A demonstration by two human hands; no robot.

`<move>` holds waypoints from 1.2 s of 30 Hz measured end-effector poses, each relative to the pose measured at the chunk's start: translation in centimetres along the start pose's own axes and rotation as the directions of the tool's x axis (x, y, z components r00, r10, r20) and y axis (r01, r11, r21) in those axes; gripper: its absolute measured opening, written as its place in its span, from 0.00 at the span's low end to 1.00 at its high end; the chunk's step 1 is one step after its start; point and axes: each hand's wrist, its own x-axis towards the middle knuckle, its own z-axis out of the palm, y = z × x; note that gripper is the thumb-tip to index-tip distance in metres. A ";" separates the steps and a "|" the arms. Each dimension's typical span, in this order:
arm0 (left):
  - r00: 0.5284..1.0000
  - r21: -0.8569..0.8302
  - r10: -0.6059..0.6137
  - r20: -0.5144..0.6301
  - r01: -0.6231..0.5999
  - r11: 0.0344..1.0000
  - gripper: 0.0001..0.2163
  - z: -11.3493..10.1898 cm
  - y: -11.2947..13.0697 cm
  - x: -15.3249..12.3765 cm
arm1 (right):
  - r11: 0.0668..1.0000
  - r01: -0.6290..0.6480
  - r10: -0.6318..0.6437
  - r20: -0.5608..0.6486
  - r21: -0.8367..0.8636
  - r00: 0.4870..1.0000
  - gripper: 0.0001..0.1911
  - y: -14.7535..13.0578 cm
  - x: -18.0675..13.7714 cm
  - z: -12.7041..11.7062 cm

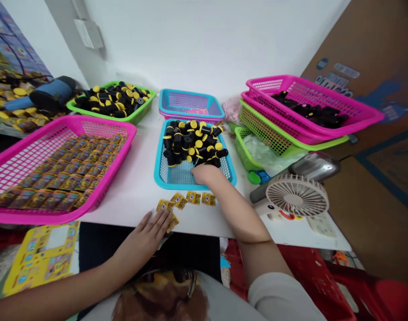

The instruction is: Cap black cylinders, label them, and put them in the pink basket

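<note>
My left hand point(153, 229) lies flat at the table's front edge, fingers stretched out over small yellow printed labels point(165, 205). Several more such labels point(193, 198) lie in a loose row to its right. My right hand point(206, 174) reaches into the blue basket point(159, 176), against the near side of a heap of small black cylinders with yellow caps point(190, 140). Its fingers point down and away and are mostly hidden, so what it holds, if anything, does not show.
A pink basket point(132, 138) at left holds rows of packed pieces. Behind it, a green basket point(150, 102) holds more black-and-yellow cylinders. A blue basket point(190, 96) stands at the back. At right are stacked pink baskets point(357, 109) and a small fan point(297, 196).
</note>
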 end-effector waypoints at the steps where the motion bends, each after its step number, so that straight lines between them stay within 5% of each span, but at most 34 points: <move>1: 1.000 0.006 0.002 -0.016 -0.002 1.000 0.28 0.2 0.0 -0.3 | 1.000 0.002 -0.002 0.011 -0.008 1.000 0.23 -0.1 0.1 0.0; 8: 0.978 -0.019 0.100 -0.181 -0.105 0.994 0.24 -1.8 -0.6 -0.6 | 0.998 0.058 -0.057 0.047 -0.008 0.997 0.23 0.3 0.4 0.1; 19: 0.987 -0.337 -0.051 -0.153 -0.003 0.942 0.27 -2.3 -1.0 0.9 | 0.975 0.213 -0.213 -0.006 0.068 0.977 0.18 0.7 0.5 0.6; 24: 0.979 -0.384 -0.179 -0.094 0.130 0.914 0.21 -3.0 -2.0 1.8 | 0.962 0.254 -0.243 -0.109 0.102 0.964 0.15 1.6 -0.1 0.5; 27: 0.955 -0.443 -0.247 -0.167 0.152 0.884 0.22 -5.4 -3.5 2.9 | 0.917 0.366 -0.316 -0.271 0.158 0.909 0.12 2.1 -1.2 0.0; 30: 0.888 -0.487 -0.276 -0.369 0.069 0.871 0.16 -9.1 -5.5 5.7 | 0.873 0.453 -0.360 -0.388 0.179 0.848 0.12 2.3 -2.7 -0.6; 34: 0.648 -0.467 -0.382 -0.659 0.046 0.883 0.08 -13.8 -8.0 11.9 | 0.857 0.481 -0.355 -0.466 0.183 0.810 0.14 2.7 -5.1 -1.2; 36: 0.575 -0.496 -0.412 -0.707 0.012 0.868 0.09 -15.3 -8.7 14.8 | 0.873 0.442 -0.275 -0.538 0.208 0.797 0.18 3.3 -6.5 -1.3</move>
